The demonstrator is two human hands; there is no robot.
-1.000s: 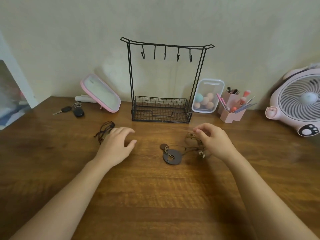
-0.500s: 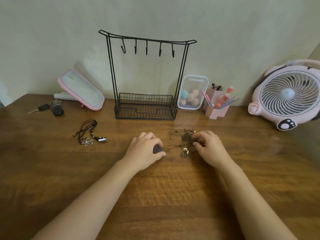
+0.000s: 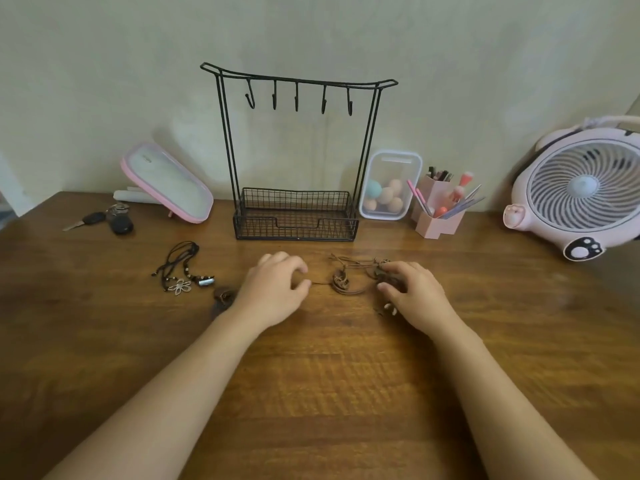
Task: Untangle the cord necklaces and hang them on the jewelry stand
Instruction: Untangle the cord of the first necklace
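Left grip [image 3: 273,289] lies knuckles-up on the surface [image 3: 329,393], its thumb and forefinger seemingly pinching one end of a strand that runs out of the brown cord necklaces [image 3: 346,280]. At 3 o'clock from it, the right grip [image 3: 415,292] has its fingers curled onto the far end of that same tangle, where the knots look thickest. The brown bundle lies flat between the two grips, looped and twisted on itself. How many cords it holds I cannot tell.

At 12 o'clock from the hands stands the jewelry stand [image 3: 298,228], near the wall. All of its hooks [image 3: 296,98] are bare, and nothing can be seen in its wire basket. At 9 o'clock from the left grip lie the black cord necklaces [image 3: 187,271], a second loose heap with a flower pendant [image 3: 180,286], touched by neither grip. A dark, blurred pendant [image 3: 221,296] sits just beside the left wrist, and small pale bits lie by the right thumb.

By my reckoning the task is near its start: no necklace hangs yet, the brown tangle is only being drawn apart, and the black heap waits. What is left is to free each brown cord, lift each one onto a hook, then do likewise with the black ones.
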